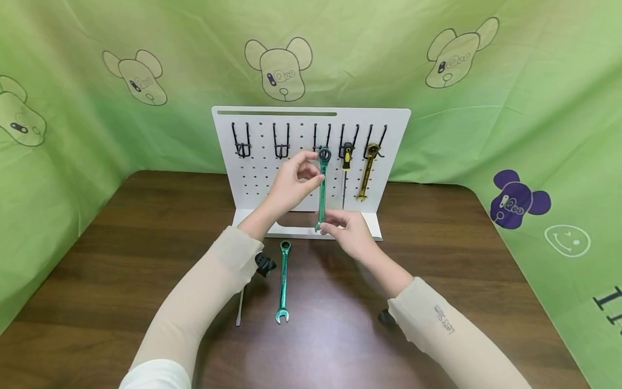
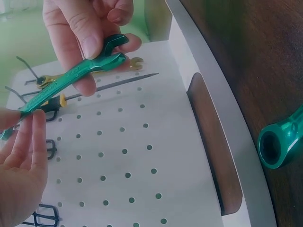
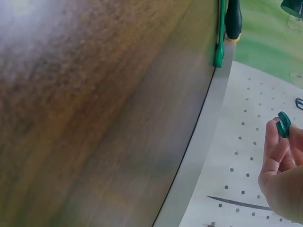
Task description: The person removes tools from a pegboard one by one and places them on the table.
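Note:
Upright before the white pegboard (image 1: 252, 186), a green ratcheting combination wrench (image 1: 323, 194) is held between both hands. My left hand (image 1: 293, 178) pinches it just below the ring end, thumb on the near side. Lower down, my right hand (image 1: 351, 232) pinches the open-jaw end between thumb and fingers. The left wrist view shows the wrench (image 2: 66, 80) slanting from the left hand (image 2: 23, 156) up to the right hand (image 2: 85, 33). In the right wrist view only its jaw tip (image 3: 283, 125) pokes out from the right hand (image 3: 284, 175).
On the pegboard hang a yellow-and-black screwdriver (image 1: 347, 156) and a gold wrench (image 1: 367, 173), with black hooks (image 1: 282, 146) to their left. A second green wrench (image 1: 284, 281) lies on the wooden table (image 1: 340, 324), beside a screwdriver shaft (image 1: 240, 310) partly hidden by the left sleeve.

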Demonstrator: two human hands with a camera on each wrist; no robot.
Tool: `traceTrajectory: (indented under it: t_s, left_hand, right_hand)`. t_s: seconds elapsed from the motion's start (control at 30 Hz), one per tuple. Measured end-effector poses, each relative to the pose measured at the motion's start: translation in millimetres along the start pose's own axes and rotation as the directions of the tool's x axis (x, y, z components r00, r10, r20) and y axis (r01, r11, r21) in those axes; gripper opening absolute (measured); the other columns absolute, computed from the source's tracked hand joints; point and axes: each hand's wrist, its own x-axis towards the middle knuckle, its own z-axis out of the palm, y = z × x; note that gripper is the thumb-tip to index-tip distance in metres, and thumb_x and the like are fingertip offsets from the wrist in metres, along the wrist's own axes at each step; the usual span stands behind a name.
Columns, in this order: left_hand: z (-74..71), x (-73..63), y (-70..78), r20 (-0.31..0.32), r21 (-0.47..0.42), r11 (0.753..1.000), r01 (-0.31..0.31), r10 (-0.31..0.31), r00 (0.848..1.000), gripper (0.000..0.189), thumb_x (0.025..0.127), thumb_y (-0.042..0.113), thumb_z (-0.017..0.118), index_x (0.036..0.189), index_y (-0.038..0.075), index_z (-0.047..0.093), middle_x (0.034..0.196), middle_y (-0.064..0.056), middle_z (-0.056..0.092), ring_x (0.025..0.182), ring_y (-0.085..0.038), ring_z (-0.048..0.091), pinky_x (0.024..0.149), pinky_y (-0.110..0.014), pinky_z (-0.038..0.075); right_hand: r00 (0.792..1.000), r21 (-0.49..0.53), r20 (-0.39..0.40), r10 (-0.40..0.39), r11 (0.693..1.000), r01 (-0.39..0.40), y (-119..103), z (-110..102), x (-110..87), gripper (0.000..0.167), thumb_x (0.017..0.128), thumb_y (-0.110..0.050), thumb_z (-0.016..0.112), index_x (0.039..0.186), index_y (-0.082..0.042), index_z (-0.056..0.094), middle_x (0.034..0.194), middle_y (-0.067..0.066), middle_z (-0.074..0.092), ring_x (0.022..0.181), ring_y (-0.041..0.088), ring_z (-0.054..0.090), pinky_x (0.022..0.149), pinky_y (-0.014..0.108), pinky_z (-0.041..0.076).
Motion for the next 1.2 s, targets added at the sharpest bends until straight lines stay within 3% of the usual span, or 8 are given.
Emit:
traceTrajectory:
  t_s: [0.33, 0.67, 0.87, 1.07, 1.2]
  left_hand:
    - [-0.2, -2.9, 4.1, 0.013, -0.036, 0.999, -0.008, 0.008, 1.0, 0.041, 0.092, 0.001, 0.066, 0.131, -0.002, 0.054, 0.095, -0.018, 0.069, 0.094, -0.027, 0.068, 0.089, -0.03, 0.058]
    - [-1.1, -11.0, 8.1, 0.035, -0.049, 0.999, -0.019, 0.021, 0.999, 0.04, 0.092, -0.001, 0.066, 0.13, -0.003, 0.053, 0.096, -0.019, 0.069, 0.094, -0.028, 0.068, 0.091, -0.03, 0.058]
    - [-2.5, -17.2, 10.1, 0.047, -0.039, 0.999, -0.021, 0.023, 0.999, 0.041, 0.092, 0.001, 0.067, 0.13, -0.002, 0.053, 0.097, -0.019, 0.069, 0.094, -0.027, 0.068, 0.088, -0.031, 0.059]
    - [-4.1, -23.1, 10.7, 0.07, -0.029, 0.999, -0.016, 0.018, 0.997, 0.04, 0.092, 0.002, 0.067, 0.13, -0.002, 0.054, 0.097, -0.02, 0.07, 0.094, -0.029, 0.069, 0.089, -0.033, 0.059]
    - [-5.3, -26.9, 10.0, 0.081, -0.023, 1.0, 0.005, -0.003, 0.997, 0.04, 0.092, 0.002, 0.067, 0.129, -0.002, 0.054, 0.097, -0.019, 0.071, 0.095, -0.028, 0.068, 0.088, -0.033, 0.059]
  right_hand:
    - [1.0, 0.016, 0.017, -0.008, 1.0, 0.007, -3.4, -3.5, -4.9, 0.026, 0.091, -0.001, 0.067, 0.116, 0.005, 0.07, 0.101, 0.022, 0.075, 0.09, 0.03, 0.072, 0.07, 0.018, 0.054]
    - [0.999, 0.013, 0.041, -0.007, 1.0, 0.007, -8.5, -3.9, -14.4, 0.025, 0.091, -0.001, 0.068, 0.115, 0.004, 0.071, 0.097, 0.02, 0.076, 0.084, 0.02, 0.071, 0.069, 0.019, 0.054]
    - [0.998, 0.035, 0.066, -0.02, 0.999, 0.018, -11.0, -3.4, -19.9, 0.025, 0.091, 0.0, 0.067, 0.115, 0.004, 0.071, 0.095, 0.02, 0.076, 0.083, 0.03, 0.071, 0.069, 0.02, 0.055]
    - [0.995, 0.046, 0.092, -0.029, 0.999, 0.025, -9.1, -1.7, -24.5, 0.025, 0.089, 0.003, 0.068, 0.113, 0.008, 0.07, 0.092, 0.021, 0.075, 0.077, 0.021, 0.07, 0.068, 0.018, 0.055]
    - [0.993, 0.053, 0.116, -0.027, 0.998, 0.021, -8.0, -1.2, -27.0, 0.023, 0.089, 0.002, 0.069, 0.111, 0.009, 0.071, 0.091, 0.022, 0.075, 0.075, 0.022, 0.07, 0.067, 0.018, 0.055]
